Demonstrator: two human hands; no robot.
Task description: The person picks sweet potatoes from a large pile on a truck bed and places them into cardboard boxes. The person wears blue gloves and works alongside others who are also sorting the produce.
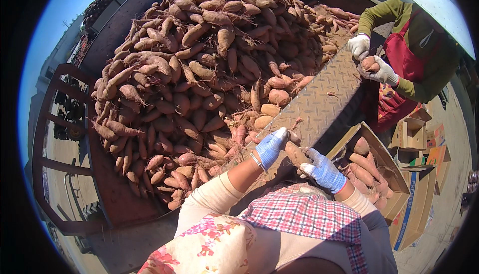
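Note:
My right hand (pixel 325 170), in a blue-coated work glove, grips a sweet potato (pixel 295 153) just above the near edge of a diamond-plate metal ledge (pixel 318 94). Close to its left, my left hand (pixel 270 148), gloved alike and with a bangle at the wrist, has its fingertips on a small sweet potato piece (pixel 295 137). A thin stalk (pixel 298 122) rises from that piece. The left fingers are partly hidden. Ahead and to the left, a large heap of sweet potatoes (pixel 187 87) with stringy roots slopes down to the ledge.
An open cardboard box (pixel 398 184) holding several sweet potatoes (pixel 365 171) stands by my right elbow. Across the ledge, a co-worker (pixel 415 53) in a red apron and white gloves holds a sweet potato (pixel 369 64). More cartons (pixel 411 133) lie behind. A metal rail frame (pixel 67 165) stands at left.

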